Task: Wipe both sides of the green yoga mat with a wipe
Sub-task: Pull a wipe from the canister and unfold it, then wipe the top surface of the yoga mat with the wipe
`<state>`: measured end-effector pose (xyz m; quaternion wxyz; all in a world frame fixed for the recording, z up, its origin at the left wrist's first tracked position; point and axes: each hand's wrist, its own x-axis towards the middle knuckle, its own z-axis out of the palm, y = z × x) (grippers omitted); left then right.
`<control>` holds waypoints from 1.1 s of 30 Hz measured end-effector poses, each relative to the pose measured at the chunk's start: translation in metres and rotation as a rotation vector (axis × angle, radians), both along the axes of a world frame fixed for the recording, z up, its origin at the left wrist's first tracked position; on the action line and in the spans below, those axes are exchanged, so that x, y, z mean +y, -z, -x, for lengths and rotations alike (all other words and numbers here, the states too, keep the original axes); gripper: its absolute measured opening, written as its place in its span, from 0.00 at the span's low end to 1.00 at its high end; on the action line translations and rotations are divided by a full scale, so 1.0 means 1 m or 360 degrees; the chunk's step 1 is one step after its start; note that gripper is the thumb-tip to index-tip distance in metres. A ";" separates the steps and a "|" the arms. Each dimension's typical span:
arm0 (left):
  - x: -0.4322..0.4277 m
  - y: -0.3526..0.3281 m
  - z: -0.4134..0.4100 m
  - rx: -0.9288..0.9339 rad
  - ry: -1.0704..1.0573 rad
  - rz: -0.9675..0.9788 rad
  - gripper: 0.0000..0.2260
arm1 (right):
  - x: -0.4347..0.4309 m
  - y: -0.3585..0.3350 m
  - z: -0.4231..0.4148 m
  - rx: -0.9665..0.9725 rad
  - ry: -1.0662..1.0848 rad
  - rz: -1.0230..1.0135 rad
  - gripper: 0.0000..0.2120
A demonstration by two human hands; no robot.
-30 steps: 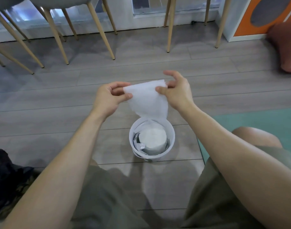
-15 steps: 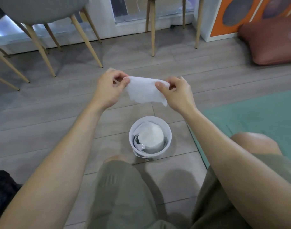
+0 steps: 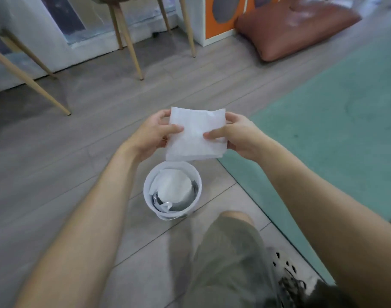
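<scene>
Head view: left hand (image 3: 153,133) and right hand (image 3: 240,135) pinch the wipe (image 3: 196,138) by its side edges above the tub (image 3: 146,192). Wiping looks not yet begun; next, press it onto the green yoga mat (image 3: 334,130), lying rightward on the floor (image 3: 68,156).

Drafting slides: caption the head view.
Left hand and right hand hold a white rectangular wipe above round white tub beside green yoga mat.

L grip (image 3: 153,132), R grip (image 3: 240,135) each pinch wipe (image 3: 196,141), opp. sides.
</scene>
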<state>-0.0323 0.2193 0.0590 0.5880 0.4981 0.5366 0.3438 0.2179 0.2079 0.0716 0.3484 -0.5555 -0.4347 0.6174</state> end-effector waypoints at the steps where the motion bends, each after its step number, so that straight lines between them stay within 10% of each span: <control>1: 0.003 0.004 -0.008 0.0015 0.0080 -0.0013 0.25 | -0.004 0.005 -0.010 -0.0014 -0.0007 0.0016 0.25; 5: 0.012 0.017 -0.051 -0.0061 0.0151 -0.0012 0.35 | -0.026 0.021 -0.049 -0.0090 0.0374 -0.0095 0.26; 10: 0.014 0.004 -0.121 -0.0209 0.0255 -0.0326 0.12 | -0.061 0.015 -0.104 -0.0164 0.0676 -0.0323 0.18; 14: 0.015 -0.024 -0.180 -0.0023 0.0483 -0.0841 0.21 | -0.077 0.015 -0.162 -0.0105 0.0919 -0.0269 0.18; 20: 0.009 -0.032 -0.232 0.0569 0.0936 -0.1389 0.15 | -0.084 0.020 -0.207 -0.0709 0.0463 -0.0387 0.36; 23: 0.011 -0.025 -0.257 0.0787 0.1135 -0.1382 0.14 | -0.080 0.017 -0.218 -0.0714 0.0034 -0.0321 0.39; 26: 0.015 -0.011 -0.287 0.0859 0.1211 -0.1332 0.11 | -0.070 0.031 -0.240 -0.0700 -0.0154 -0.0206 0.12; 29: 0.021 0.032 -0.324 0.0815 0.1109 -0.1027 0.14 | -0.073 0.074 -0.283 -0.0919 -0.0134 -0.0169 0.09; 33: -0.018 0.154 -0.382 0.1506 0.0837 -0.0343 0.46 | -0.097 0.151 -0.363 -0.1299 -0.0055 0.0050 0.04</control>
